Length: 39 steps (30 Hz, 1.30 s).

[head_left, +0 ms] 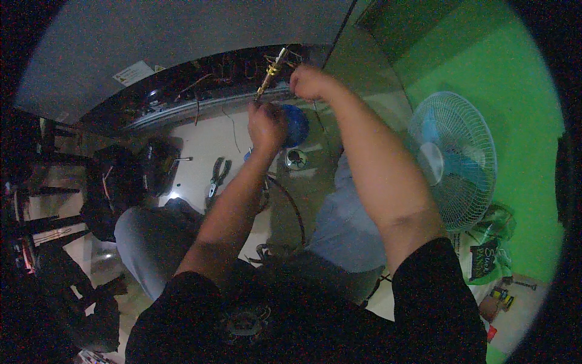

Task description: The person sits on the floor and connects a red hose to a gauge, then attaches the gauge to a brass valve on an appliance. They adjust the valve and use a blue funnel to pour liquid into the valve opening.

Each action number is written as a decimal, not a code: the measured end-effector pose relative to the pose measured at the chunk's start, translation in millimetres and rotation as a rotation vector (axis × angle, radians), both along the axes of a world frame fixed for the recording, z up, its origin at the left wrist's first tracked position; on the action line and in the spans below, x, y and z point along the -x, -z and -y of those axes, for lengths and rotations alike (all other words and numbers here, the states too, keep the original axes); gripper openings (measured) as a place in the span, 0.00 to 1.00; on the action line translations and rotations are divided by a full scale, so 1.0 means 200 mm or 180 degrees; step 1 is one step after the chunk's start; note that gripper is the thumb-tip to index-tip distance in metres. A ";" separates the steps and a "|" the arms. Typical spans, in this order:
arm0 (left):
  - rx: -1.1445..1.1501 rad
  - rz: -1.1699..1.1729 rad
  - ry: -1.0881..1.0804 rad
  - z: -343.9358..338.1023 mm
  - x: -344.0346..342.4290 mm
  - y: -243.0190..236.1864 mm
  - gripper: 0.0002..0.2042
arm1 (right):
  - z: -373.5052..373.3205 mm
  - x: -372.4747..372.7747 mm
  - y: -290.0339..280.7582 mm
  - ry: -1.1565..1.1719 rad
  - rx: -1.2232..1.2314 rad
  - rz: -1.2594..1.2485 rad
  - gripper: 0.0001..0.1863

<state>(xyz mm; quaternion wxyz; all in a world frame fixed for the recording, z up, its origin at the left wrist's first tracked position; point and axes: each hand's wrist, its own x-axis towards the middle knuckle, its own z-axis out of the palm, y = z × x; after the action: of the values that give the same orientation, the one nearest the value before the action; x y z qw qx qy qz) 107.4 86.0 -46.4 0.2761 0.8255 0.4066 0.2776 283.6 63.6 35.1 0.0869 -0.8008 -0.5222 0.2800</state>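
My left hand is closed around the lower end of a brass torch with a silvery tip, which slants up and to the right. Just behind that hand sits a round blue object; whether it joins the torch is hidden. My right hand has its fingers curled together to the right of the torch, beside thin copper tubes; what it pinches is too small to make out. Both hands are in front of the dark open base compartment of a large grey appliance.
Pliers lie on the floor between my legs, near a small round tin and a dark hose. A fan stands at right, by the green wall. Black bags are on the left.
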 end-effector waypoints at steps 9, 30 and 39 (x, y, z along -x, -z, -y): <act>0.0855 0.0095 0.0108 -0.02 0.03 0.00 0.10 | 0.04 0.21 0.05 0.0031 0.0231 0.1237 0.12; 0.0879 0.2129 -0.2220 -0.93 0.91 -0.30 0.12 | 0.05 0.27 0.11 0.0305 0.0012 0.1583 0.11; 0.2649 0.2407 -0.1463 -0.94 0.98 0.44 0.15 | 0.04 0.28 0.13 0.0213 0.0186 0.1367 0.13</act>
<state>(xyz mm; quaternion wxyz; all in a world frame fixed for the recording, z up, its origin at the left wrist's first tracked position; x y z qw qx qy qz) -88.6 273.5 -134.0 0.6340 0.3834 0.5226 0.4218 226.7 55.1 9.8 -0.0404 -0.8612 -0.4935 0.1150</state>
